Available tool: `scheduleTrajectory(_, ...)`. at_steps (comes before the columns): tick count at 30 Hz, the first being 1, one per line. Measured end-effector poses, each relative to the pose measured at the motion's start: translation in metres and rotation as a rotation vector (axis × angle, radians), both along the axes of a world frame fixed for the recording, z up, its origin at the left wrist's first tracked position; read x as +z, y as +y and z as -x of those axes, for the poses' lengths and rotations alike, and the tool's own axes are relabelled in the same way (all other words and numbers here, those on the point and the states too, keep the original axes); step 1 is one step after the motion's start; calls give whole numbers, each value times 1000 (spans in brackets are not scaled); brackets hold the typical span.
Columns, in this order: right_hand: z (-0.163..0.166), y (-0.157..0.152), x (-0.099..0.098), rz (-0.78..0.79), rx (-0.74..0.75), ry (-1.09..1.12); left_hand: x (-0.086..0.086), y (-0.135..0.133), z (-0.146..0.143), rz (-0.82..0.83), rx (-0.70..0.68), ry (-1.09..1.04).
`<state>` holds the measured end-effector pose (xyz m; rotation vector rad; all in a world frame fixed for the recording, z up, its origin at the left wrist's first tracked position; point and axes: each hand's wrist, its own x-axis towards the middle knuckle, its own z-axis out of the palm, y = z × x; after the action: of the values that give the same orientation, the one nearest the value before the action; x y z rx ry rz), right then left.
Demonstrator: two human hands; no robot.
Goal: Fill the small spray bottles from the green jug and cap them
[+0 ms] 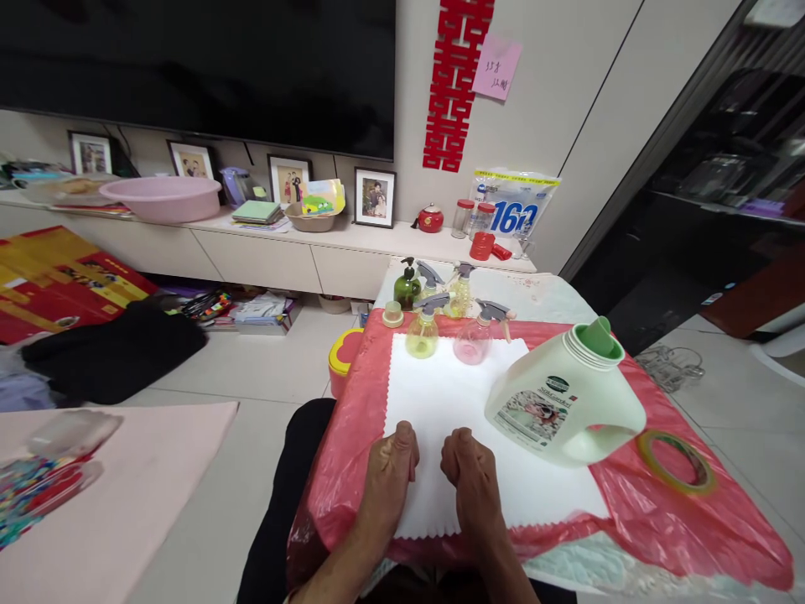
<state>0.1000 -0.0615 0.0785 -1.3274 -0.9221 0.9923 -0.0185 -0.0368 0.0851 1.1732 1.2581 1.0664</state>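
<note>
My left hand (394, 460) rests in a loose fist over the near part of a white cloth with a zigzag edge (440, 394). Beside it, a short gap away, my right hand (470, 466) is also curled closed. Nothing shows in either hand. To the right of my right hand stands a large pale green detergent jug (559, 394), its cap off and a green spout in the neck. Beyond my hands are a spray bottle with yellow liquid (422, 337) and one with pink liquid (473, 342), both with grey trigger heads.
A red plastic sheet (352, 419) covers the table. A roll of tape (677, 461) lies at the right. Behind the spray bottles stand a green pump bottle (407, 289), the bottle cap (393, 314) and more spray bottles (461, 294). A pink table (157, 470) is at left.
</note>
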Motion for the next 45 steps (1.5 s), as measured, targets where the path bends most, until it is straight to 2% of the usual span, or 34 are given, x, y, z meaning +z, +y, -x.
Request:
scheduleTrajectory(4, 1, 0, 2, 39, 24, 70, 2, -1, -1, 12, -4, 2)
scheduleTrajectory(18, 4, 0, 1, 62, 41, 79, 15, -1, -3, 58, -15, 40)
scheduleTrajectory(26, 5, 0, 1, 67, 44, 88, 9, -2, -4, 62, -19, 17)
scheduleTrajectory(37, 4, 0, -2, 80, 63, 79, 10, -1, -5, 58, -24, -7)
scheduleTrajectory(45, 6, 1, 4, 98, 66, 43, 13, 0, -6, 44, -35, 5)
